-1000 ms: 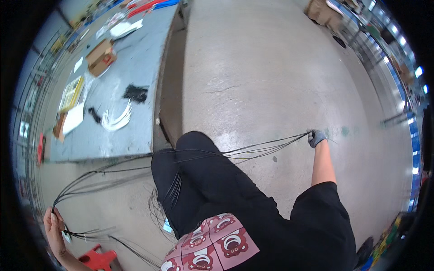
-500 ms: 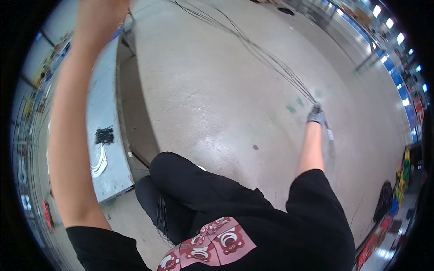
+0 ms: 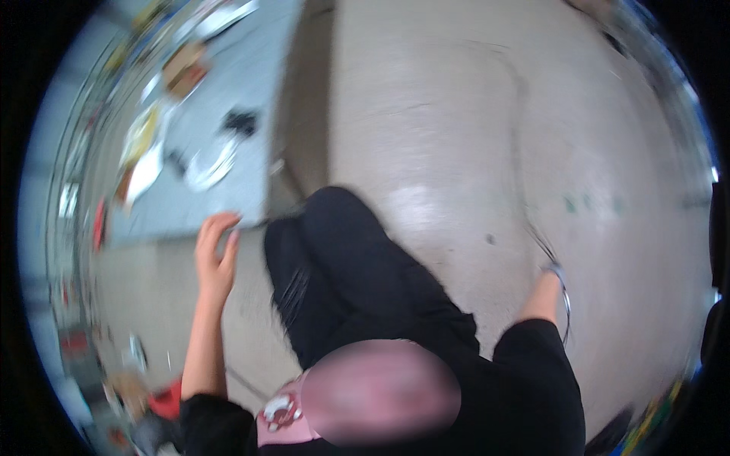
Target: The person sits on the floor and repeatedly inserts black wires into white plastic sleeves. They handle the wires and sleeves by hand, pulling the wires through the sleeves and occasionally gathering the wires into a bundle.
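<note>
My left hand [image 3: 218, 247] is bare and hangs just off the near edge of the grey-blue table [image 3: 247, 194]. Its fingers curve apart from the thumb, with nothing held. Out to the right, my right hand [image 3: 555, 270], in a grey glove, is closed around a bundle of long thin dark wires [image 3: 541, 242]. They trail away over the floor and blur in the distance; their short ends hang below the hand. On the table lie a black coiled bundle [image 3: 240, 123] and white cables [image 3: 211, 171] bent in a curve. Thin black strands [image 3: 293, 292] rest across my dark trousers.
Farther along the table are a brown cardboard box [image 3: 185, 70] and a yellow-and-white packet [image 3: 142, 137]. The grey floor [image 3: 433, 137] stretches to the right of the table. Behind my left arm sits a red object [image 3: 166, 400].
My left hand has come down from the upper left to the table's near edge. My right hand has drawn closer to my body with the wires. The view has swung left.
</note>
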A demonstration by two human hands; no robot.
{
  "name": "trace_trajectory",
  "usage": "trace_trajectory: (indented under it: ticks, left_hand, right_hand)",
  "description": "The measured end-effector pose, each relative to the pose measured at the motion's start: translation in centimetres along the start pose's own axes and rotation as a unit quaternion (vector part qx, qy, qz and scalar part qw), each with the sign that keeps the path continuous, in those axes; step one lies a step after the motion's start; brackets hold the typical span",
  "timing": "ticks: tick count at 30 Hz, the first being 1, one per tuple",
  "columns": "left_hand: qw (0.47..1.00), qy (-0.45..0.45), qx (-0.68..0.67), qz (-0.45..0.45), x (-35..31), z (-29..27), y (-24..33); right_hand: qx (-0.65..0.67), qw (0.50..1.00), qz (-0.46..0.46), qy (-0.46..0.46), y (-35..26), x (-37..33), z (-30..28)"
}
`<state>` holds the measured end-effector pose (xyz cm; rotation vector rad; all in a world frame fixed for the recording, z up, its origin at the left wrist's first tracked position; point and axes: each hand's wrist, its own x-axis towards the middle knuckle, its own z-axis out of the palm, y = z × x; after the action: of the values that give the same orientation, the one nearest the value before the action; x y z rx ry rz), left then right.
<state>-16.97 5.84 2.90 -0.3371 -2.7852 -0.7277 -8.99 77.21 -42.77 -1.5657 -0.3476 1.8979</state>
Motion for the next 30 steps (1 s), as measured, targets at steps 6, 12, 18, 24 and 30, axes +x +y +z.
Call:
trace_trajectory:
  ticks: [6, 12, 18, 24, 30]
  left_hand:
    - [0.949, 0.046, -0.194, -0.244, -11.5, 3.7, -3.2]
    - [0.958, -0.067, -0.062, -0.270, -19.6, 6.9, -0.5]
    - [0.973, -0.076, -0.036, -0.214, -19.8, 6.3, -0.9]
    - [0.968, -0.146, -0.042, -0.198, -18.5, 5.9, -0.3]
    - [0.961, -0.160, -0.147, -0.170, -19.6, 6.1, 1.1]
  right_hand:
    - [-0.268, 0.954, 0.128, 0.041, -0.5, 1.8, -8.2]
    - [-0.439, 0.832, -0.003, -0.339, 11.8, -18.5, 4.0]
    - [-0.475, 0.530, -0.135, -0.690, 14.1, -53.5, 12.7]
    - [-0.679, 0.285, 0.264, -0.623, 19.8, -58.1, 1.0]
    - [-0.523, 0.506, 0.430, -0.534, 23.5, -57.9, -0.1]
